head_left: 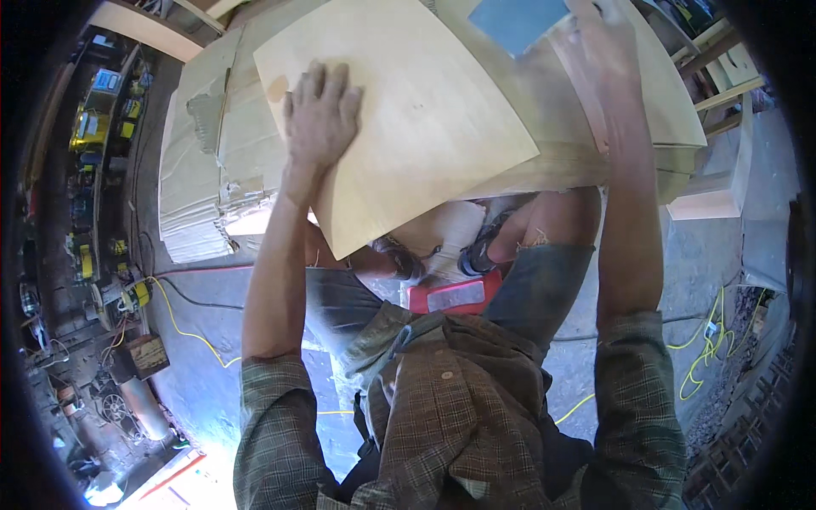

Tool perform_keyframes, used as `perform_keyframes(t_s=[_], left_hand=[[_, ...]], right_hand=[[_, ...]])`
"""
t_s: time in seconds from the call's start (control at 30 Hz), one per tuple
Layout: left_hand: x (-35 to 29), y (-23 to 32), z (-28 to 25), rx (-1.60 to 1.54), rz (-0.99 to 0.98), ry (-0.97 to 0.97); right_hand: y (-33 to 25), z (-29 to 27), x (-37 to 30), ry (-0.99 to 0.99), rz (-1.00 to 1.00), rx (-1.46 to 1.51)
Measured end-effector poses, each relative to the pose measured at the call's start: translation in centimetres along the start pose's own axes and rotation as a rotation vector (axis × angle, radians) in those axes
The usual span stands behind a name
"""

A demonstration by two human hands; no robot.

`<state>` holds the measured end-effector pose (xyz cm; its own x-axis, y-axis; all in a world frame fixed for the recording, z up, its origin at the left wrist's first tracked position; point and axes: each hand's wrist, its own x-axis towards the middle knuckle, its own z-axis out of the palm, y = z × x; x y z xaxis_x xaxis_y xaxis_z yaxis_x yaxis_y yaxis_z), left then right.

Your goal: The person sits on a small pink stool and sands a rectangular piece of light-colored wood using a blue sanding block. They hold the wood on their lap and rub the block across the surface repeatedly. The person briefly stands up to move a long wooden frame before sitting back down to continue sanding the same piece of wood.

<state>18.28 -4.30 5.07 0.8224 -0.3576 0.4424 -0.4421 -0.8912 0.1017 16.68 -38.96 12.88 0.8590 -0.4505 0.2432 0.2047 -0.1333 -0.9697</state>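
My left hand [323,119] lies flat, fingers stretched, on the left part of a pale thin wooden panel [425,127], which looks like plywood. The panel sits at an angle, and its near corner sticks out over the front edge toward my legs. At the far right, my right hand [603,38] is closed at the right edge of a blue sheet [514,21]. Motion partly smears this hand and the sheet's lower edge. A pinkish-brown strip [578,76] shows beside my right wrist, over more wood or cardboard.
Layered cardboard [195,170] with a torn edge lies under the panel. A red object [455,293] with a grey top rests on the floor between my feet. Yellow cords [191,331] run across the concrete floor. Shelves of tools [89,170] stand at left, wooden framing [714,191] at right.
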Motion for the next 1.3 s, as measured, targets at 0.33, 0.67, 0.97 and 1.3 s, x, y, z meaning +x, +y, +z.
perform_keyframes(t_s=[0.33, 0.67, 0.97, 1.3], left_hand=[[-7.8, 18.7, -10.0, -1.049, 0.532, -0.614], [-10.2, 11.1, -6.9, -0.075, 0.160, -0.271], [-10.1, 11.3, -5.8, -0.016, 0.128, -0.234], [-10.3, 6.8, -7.4, -0.007, 0.147, -0.221]], right_hand=[[3.1, -11.3, -1.6, -0.391, 0.110, 0.947], [-2.9, 0.1, -10.7, -0.322, -0.109, -0.372], [1.3, 2.7, -15.5, -0.574, -0.704, -1.087], [-2.2, 2.0, -17.5, -0.803, -0.587, -1.216]])
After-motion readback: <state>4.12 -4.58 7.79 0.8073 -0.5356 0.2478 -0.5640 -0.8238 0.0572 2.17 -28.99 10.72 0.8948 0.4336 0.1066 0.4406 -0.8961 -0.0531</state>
